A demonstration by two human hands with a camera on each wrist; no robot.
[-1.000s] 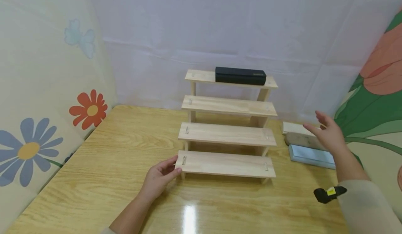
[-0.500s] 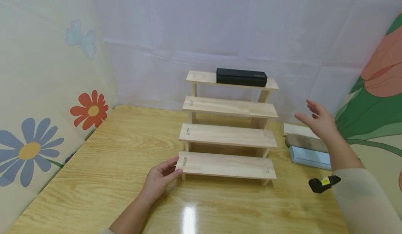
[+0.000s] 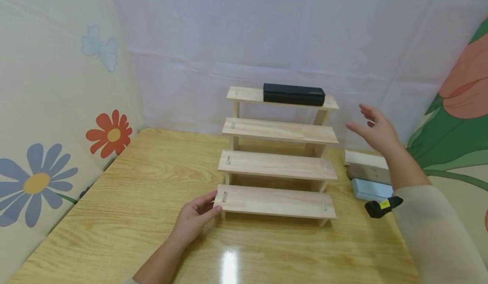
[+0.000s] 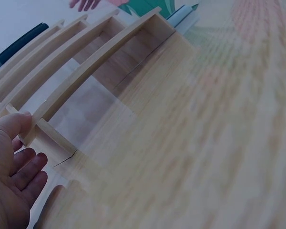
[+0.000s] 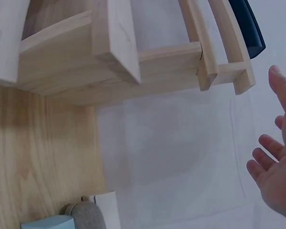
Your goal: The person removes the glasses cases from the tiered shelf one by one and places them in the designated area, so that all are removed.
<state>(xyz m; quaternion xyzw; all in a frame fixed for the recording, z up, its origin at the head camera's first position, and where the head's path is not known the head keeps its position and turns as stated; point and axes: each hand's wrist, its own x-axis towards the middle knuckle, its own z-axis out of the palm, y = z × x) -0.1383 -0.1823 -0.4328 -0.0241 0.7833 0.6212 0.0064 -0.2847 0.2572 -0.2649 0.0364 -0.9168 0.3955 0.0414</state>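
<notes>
A pale wooden stepped display stand rises in tiers on the table. My left hand holds the left end of its lowest board, thumb at the front corner and index finger at the back corner. In the left wrist view, the thumb of that hand presses the board's end while the other fingers bend loosely below. A long black case lies on the top tier, toward its right end. Right of the stand, my right hand is raised in the air, thumb and fingers spread apart, with nothing in it.
At the table's right back lie a white case, a grey-brown rounded case and a light blue case, side by side. A white cloth hangs behind the wood-grain table. Flower-printed sheets flank both sides.
My right hand has moved up and to the left, from over the cases toward the stand's upper tiers. The left hand stays at the lowest board; the black case keeps its place.
</notes>
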